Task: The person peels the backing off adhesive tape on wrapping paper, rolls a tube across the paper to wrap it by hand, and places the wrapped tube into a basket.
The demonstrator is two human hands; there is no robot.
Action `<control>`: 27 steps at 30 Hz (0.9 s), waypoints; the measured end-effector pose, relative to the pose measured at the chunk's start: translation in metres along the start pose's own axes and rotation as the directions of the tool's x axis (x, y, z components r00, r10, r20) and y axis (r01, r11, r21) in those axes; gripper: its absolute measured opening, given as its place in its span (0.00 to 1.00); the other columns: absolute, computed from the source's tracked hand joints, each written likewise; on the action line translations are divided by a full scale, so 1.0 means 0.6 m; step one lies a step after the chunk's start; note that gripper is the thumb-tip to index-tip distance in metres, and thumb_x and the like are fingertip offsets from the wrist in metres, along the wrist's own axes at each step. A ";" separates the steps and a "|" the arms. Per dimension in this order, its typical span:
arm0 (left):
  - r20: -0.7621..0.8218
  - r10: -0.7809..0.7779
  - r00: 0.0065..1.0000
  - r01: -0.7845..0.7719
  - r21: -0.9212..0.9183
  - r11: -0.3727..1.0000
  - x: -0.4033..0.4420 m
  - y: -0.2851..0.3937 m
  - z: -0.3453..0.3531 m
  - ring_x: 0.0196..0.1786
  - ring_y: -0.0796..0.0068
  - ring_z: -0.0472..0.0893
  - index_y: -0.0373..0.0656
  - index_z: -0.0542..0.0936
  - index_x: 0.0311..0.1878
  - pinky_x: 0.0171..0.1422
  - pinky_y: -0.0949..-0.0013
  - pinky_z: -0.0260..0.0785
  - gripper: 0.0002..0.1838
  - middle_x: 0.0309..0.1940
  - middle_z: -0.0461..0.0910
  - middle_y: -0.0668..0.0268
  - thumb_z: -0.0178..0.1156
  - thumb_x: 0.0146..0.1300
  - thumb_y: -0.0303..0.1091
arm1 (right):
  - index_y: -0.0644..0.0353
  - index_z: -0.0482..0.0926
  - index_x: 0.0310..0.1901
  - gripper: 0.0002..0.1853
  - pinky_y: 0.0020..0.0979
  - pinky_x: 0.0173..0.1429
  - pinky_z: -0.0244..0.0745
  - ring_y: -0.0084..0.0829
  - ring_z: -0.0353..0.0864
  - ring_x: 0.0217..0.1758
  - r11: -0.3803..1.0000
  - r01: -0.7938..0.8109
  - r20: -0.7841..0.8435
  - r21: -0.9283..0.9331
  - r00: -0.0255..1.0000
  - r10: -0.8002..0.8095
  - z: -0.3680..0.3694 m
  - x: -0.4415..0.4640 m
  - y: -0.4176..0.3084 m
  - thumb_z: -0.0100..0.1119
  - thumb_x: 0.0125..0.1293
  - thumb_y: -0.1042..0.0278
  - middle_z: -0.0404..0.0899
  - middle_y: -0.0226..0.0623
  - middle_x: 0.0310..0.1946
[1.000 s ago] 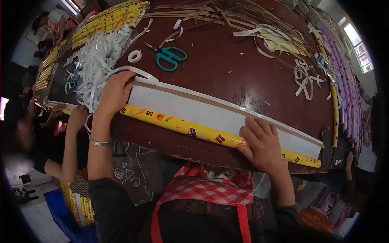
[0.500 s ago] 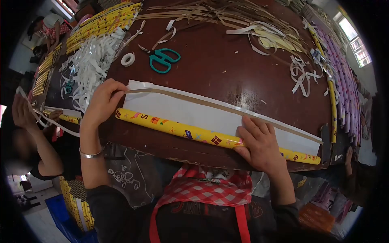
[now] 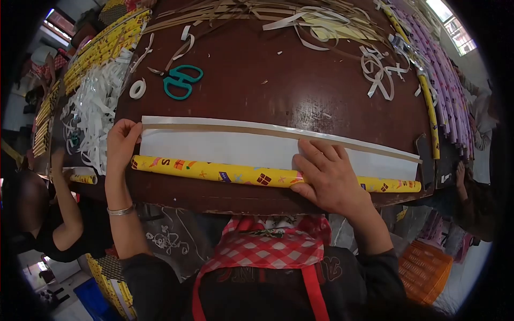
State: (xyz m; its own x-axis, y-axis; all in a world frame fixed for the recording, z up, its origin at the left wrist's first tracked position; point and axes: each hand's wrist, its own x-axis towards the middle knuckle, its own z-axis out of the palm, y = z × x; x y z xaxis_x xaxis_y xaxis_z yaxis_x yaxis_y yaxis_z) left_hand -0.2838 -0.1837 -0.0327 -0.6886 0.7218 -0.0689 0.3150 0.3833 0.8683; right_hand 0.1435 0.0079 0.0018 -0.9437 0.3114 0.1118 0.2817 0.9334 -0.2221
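Observation:
A roll of yellow printed wrapping paper (image 3: 209, 171) lies along the table's near edge, its white inner side (image 3: 214, 147) spread out behind it. A thin brown strip (image 3: 225, 130) runs along the far margin of this white sheet, beside a shiny pale edge. At the sheet's left corner, my left hand (image 3: 123, 143) is closed, thumb and finger pinched on the strip's end. My right hand (image 3: 329, 174) lies over the roll right of its middle, fingers stretched across the white sheet up to the strip, thumb near the roll's front.
Teal scissors (image 3: 182, 82) and a white tape roll (image 3: 137, 89) lie behind the sheet. White strips (image 3: 93, 109) heap at left; brown strips (image 3: 225, 16) cross the back. Purple rolls (image 3: 433, 80) line the right side. A co-worker's arm (image 3: 67, 214) is at left.
The strip's left end, bent near my left hand before, now lies straighter along the sheet. The view has shifted, so the table things appear farther left. The co-worker's raised hand has come down.

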 end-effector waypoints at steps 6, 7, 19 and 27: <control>-0.090 0.095 0.991 -0.077 0.193 0.978 0.002 -0.002 0.016 0.28 0.84 0.72 0.36 0.77 0.33 0.34 0.76 0.66 0.08 0.24 0.76 0.72 0.63 0.65 0.30 | 0.59 0.76 0.50 0.24 0.50 0.65 0.62 0.47 0.68 0.65 1.000 0.003 0.000 -0.006 1.000 -0.003 0.001 0.000 0.000 0.60 0.64 0.47 0.71 0.48 0.62; -0.115 0.110 0.987 -0.082 0.220 0.972 0.001 -0.001 0.018 0.28 0.83 0.72 0.36 0.77 0.33 0.34 0.75 0.67 0.08 0.24 0.76 0.71 0.64 0.64 0.31 | 0.59 0.76 0.50 0.23 0.50 0.65 0.62 0.47 0.67 0.66 1.000 -0.001 0.002 -0.001 1.000 0.001 0.001 0.000 0.000 0.60 0.64 0.47 0.71 0.48 0.62; -0.148 0.242 0.959 -0.151 0.457 0.876 0.000 0.003 0.028 0.26 0.72 0.76 0.37 0.77 0.33 0.35 0.67 0.70 0.10 0.23 0.78 0.62 0.64 0.62 0.35 | 0.58 0.76 0.50 0.23 0.51 0.65 0.61 0.46 0.67 0.66 1.000 -0.010 0.012 -0.002 1.000 0.010 0.002 -0.001 0.000 0.60 0.64 0.46 0.70 0.47 0.63; -0.130 0.246 0.961 -0.152 0.496 0.855 0.002 0.008 0.027 0.26 0.70 0.77 0.36 0.77 0.33 0.34 0.66 0.70 0.11 0.23 0.78 0.62 0.64 0.61 0.34 | 0.57 0.76 0.51 0.24 0.51 0.66 0.60 0.46 0.66 0.67 1.000 -0.014 0.020 0.006 1.000 0.014 0.002 -0.002 0.000 0.60 0.64 0.46 0.70 0.47 0.63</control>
State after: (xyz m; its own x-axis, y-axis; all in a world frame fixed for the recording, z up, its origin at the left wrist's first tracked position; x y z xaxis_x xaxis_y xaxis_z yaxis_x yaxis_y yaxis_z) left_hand -0.2722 -0.1714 -0.0365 -0.6687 0.7130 0.2110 0.6979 0.5038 0.5091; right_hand 0.1445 0.0075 0.0003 -0.9429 0.3208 0.0893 0.2939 0.9278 -0.2299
